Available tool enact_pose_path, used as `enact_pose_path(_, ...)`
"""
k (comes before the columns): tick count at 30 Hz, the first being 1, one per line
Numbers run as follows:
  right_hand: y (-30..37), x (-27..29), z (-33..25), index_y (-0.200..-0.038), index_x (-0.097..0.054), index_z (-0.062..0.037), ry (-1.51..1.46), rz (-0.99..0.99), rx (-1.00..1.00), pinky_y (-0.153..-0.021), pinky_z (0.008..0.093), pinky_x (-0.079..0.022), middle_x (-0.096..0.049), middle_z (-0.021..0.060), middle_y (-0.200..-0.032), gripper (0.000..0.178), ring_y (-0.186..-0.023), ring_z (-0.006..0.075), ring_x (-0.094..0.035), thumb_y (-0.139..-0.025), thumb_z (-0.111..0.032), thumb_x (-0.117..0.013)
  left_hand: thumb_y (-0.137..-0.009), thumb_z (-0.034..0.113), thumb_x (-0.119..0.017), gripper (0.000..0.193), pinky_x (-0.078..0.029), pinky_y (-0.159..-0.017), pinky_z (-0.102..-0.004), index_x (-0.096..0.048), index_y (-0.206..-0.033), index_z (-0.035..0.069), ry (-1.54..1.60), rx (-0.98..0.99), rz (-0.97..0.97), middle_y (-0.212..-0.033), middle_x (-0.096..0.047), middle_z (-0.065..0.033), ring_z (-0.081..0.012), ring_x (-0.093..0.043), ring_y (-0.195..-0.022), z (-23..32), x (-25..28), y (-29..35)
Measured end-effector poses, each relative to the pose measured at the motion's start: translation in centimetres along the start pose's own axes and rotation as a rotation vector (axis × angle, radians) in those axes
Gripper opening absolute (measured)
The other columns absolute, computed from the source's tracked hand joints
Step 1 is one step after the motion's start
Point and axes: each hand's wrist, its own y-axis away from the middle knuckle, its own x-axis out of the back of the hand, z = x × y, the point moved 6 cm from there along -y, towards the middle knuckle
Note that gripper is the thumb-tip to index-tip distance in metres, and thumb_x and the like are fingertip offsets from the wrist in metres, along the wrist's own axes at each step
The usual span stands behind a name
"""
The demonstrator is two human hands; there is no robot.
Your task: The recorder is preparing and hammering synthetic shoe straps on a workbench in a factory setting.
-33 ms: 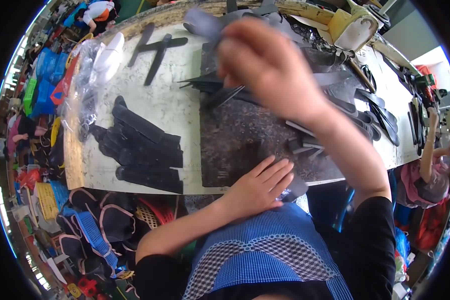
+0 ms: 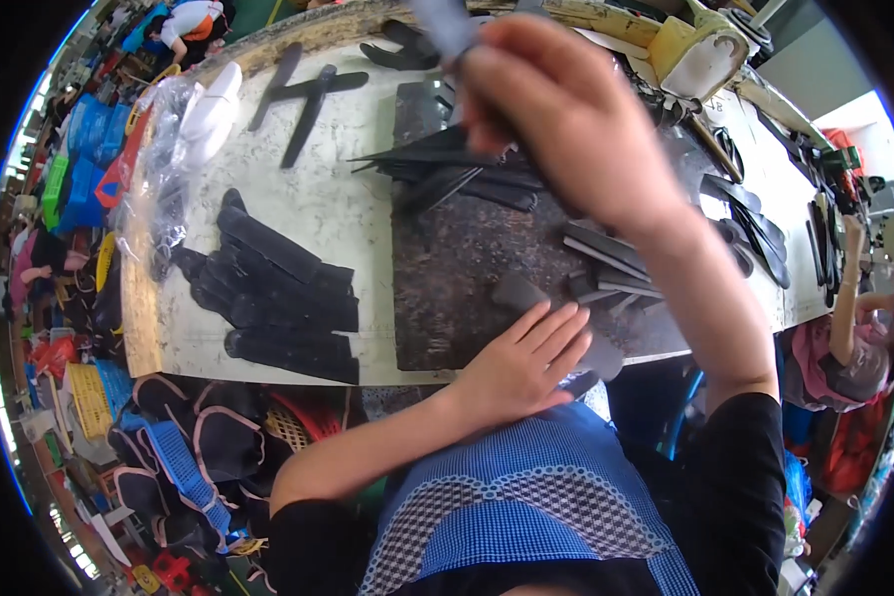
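Observation:
My left hand (image 2: 526, 360) lies flat with its fingers stretched out at the near edge of a dark, worn board (image 2: 457, 298). Under and beside its fingers is a dark grey flat piece (image 2: 519, 290), partly covered by the hand. Raised over the far part of the board, my right hand (image 2: 576, 119) is closed on a grey flat strip (image 2: 441, 25), blurred by motion. Below that hand, a bundle of thin black strips (image 2: 437, 164) rests on the board. More dark grey strips (image 2: 606, 253) lie fanned out by my right forearm.
Left of the board, black flat pieces (image 2: 278, 283) overlap on the white table (image 2: 184, 333). Beyond them lie crossed dark strips (image 2: 313, 109), white curved pieces (image 2: 212, 114) and clear plastic (image 2: 159, 189). A yellowish block-shaped tool (image 2: 700, 60) stands far right. Another person (image 2: 834, 358) is at right.
My right hand has shifted slightly right, and the grey strip now points more upward. More of the dark grey piece shows beyond my left fingers, which stay flat.

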Motion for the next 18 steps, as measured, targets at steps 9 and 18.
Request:
enact_pose_path(9, 12.7, 9.0, 2.1, -0.103, -0.067, 0.0001, -0.058, 0.046, -0.529, -0.059, 0.0226, -0.053, -0.069, 0.0031, -0.076, 0.030, -0.062, 0.0076, -0.064, -0.112, -0.027, -0.057, -0.097, 0.040, -0.071, 0.057, -0.040, -0.121, -0.0503, -0.063, -0.138, 0.002, -0.042, 0.096, 0.172, -0.145, -0.061, -0.0160, -0.0341, -0.056, -0.138, -4.2, 2.9, 1.6)
enact_pose_path(18, 15.1, 3.4, 4.3, -0.104, -0.067, 0.0020, 0.015, -0.275, -0.840, -0.048, 0.0195, -0.048, -0.068, 0.0026, -0.070, 0.015, -0.054, 0.0053, -0.062, -0.103, -0.012, -0.070, -0.095, 0.044, -0.074, 0.062, -0.039, -0.120, -0.0501, -0.068, -0.136, -0.001, -0.161, 0.328, 0.166, -0.144, -0.064, -0.0153, -0.0309, -0.058, -0.137, -1.6, 4.3, 9.5)
